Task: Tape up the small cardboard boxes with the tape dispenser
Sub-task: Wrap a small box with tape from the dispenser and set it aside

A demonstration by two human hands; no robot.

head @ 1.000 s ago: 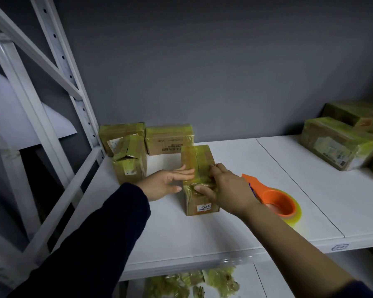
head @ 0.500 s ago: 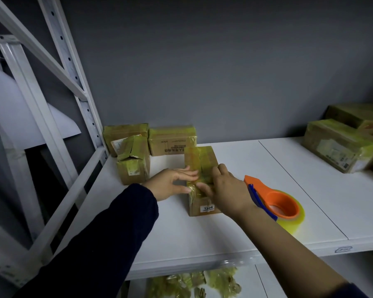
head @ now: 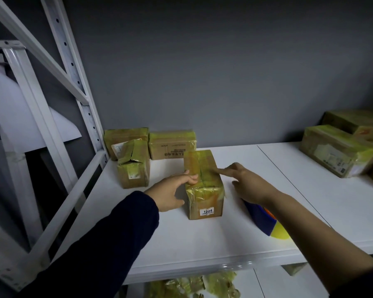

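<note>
A small cardboard box (head: 204, 190) wrapped in yellowish tape stands on the white shelf (head: 202, 239), with a "1504" label on its near face. My left hand (head: 170, 193) rests against the box's left side, fingertips on its top edge. My right hand (head: 246, 183) lies to the right of the box with its fingers stretched out, one fingertip touching the top right edge. The tape dispenser (head: 267, 222) lies on the shelf under my right forearm; only its blue handle, a bit of orange and the yellow roll show.
Three taped boxes (head: 134, 164) stand at the back left beside the white rack post (head: 82, 100). Larger taped parcels (head: 338, 151) sit at the right. Crumpled tape scraps (head: 194, 284) lie on the lower shelf.
My right hand has left the top of the box and moved right, fingers now straightened. The view shifted, and my forearm now hides most of the tape dispenser.
</note>
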